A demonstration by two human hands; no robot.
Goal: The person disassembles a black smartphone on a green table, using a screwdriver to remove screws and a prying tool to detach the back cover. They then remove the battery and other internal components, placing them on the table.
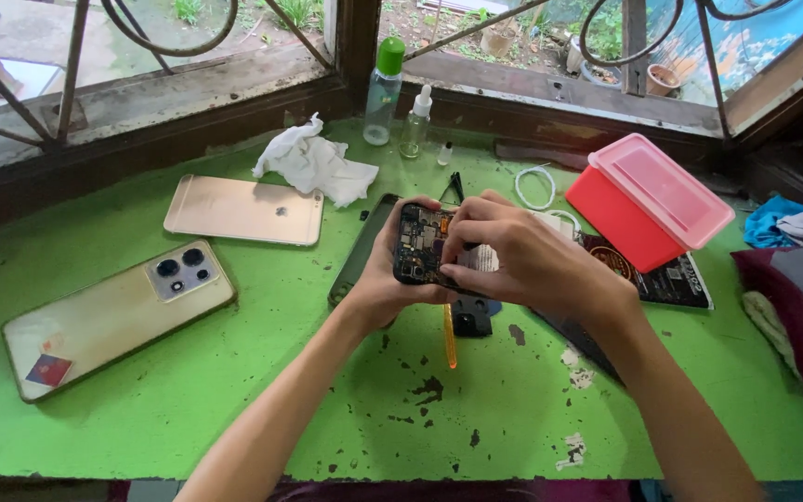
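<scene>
Green-painted worktable [234, 409]: an opened phone with bare circuit board [417, 244] is held just above it, long axis leaning left of upright. Left hand [385, 279] grips its left edge; right hand [522, 256], fingertips [453, 270] pinched, presses its right side.

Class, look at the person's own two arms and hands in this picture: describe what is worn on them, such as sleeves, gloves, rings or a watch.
Nothing is worn. The left hand and the right hand are bare, with no gloves, and no rings show. Both forearms are uncovered up to the bottom edge of the picture: no sleeves, watch or bracelet in view.
</scene>
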